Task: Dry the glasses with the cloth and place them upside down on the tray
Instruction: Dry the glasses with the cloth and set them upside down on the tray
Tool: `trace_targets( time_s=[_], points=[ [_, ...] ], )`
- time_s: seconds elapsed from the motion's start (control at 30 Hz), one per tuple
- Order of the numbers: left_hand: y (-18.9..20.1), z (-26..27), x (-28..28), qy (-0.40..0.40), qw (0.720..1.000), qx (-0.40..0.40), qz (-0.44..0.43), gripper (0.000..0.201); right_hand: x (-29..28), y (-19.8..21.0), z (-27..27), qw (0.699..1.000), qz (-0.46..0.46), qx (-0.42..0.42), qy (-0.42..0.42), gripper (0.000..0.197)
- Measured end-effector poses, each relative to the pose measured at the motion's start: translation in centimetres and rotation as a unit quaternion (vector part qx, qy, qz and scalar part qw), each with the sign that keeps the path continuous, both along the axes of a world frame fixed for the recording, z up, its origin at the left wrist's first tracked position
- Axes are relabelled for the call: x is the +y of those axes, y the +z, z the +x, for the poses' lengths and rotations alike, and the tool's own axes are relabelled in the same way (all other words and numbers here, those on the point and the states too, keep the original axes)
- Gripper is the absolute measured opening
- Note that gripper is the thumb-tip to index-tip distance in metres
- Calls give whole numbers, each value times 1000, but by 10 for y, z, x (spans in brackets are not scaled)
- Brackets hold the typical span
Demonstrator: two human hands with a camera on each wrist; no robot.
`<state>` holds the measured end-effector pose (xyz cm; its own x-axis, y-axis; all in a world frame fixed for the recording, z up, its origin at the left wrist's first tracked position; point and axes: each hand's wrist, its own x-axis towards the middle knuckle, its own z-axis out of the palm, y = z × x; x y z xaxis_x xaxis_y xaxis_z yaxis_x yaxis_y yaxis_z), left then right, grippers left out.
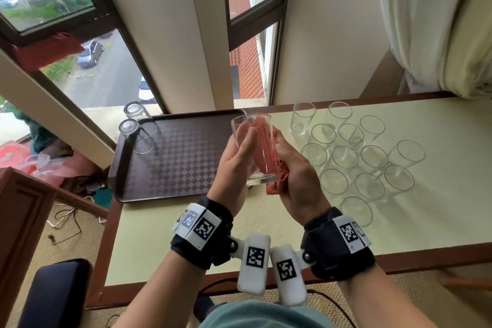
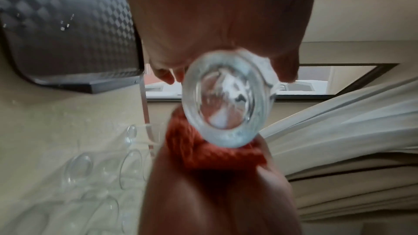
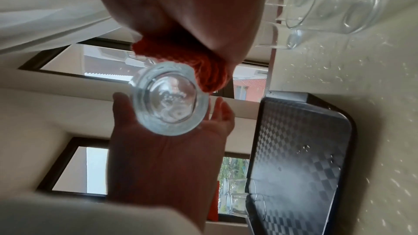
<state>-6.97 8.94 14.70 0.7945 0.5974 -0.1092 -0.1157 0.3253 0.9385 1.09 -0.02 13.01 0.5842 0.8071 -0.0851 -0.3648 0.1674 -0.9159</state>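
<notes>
My left hand [image 1: 235, 165] holds a clear glass [image 1: 247, 141] upright above the table, thumb on its near wall. My right hand [image 1: 295, 170] grips a salmon-red cloth [image 1: 266, 152] and presses it against the right side of that glass. From the left wrist view the thick base of the glass [image 2: 228, 101] faces the camera, with the cloth [image 2: 214, 156] below it. The right wrist view shows the glass [image 3: 169, 97] lying in my left palm [image 3: 162, 149]. A dark checkered tray [image 1: 173, 162] lies to the left, with two glasses [image 1: 130, 130] upside down at its far left corner.
Several upright clear glasses [image 1: 346, 157] stand grouped on the cream table [image 1: 186, 237] to the right of my hands. Windows and a wall run along the far edge, and a white curtain [image 1: 426, 21] hangs at the right. Water drops dot the tray [image 3: 298, 149].
</notes>
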Motion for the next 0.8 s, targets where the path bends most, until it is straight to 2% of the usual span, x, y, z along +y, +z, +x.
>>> trace_targets(
  time_s=[0.03,0.07,0.1,0.13,0.2,0.27,0.33,0.4,0.43,0.5,0.67,0.73,0.8],
  points=[
    [2,-1,1,-17,1000,5,0,49,-1,0,1,1000,7,16,-4,53],
    [3,-3,3,-30,999,9,6,39,-1,0,2,1000,9,21,-20,52],
    [4,-4,5,-46,999,6,13,28,-2,0,2,999,6,7,-40,50],
    [4,-4,6,-43,999,2,23,29,-3,0,3,998,-2,-28,-57,47],
    [2,-4,11,1,999,2,45,43,-1,2,2,990,-16,-117,-76,42],
    [0,-4,12,30,998,7,56,54,1,4,-1,983,-29,-163,-85,42],
    [-1,-1,8,19,998,14,51,66,2,5,-3,983,-31,-164,-75,42],
    [-1,0,4,21,998,21,56,88,2,1,-5,985,-29,-162,-59,50],
    [-1,0,3,22,998,17,54,89,1,0,-6,986,-30,-155,-51,53],
    [-3,1,3,21,999,2,41,77,-1,-1,-5,992,-23,-121,-41,55],
    [4,-2,3,-44,999,-19,2,40,-3,6,2,996,53,71,8,47],
    [4,-2,5,-45,999,-27,-15,43,-3,6,1,993,66,100,14,46],
    [2,0,5,-10,999,-38,-2,50,-3,7,-2,997,49,62,-18,45]
  ],
)
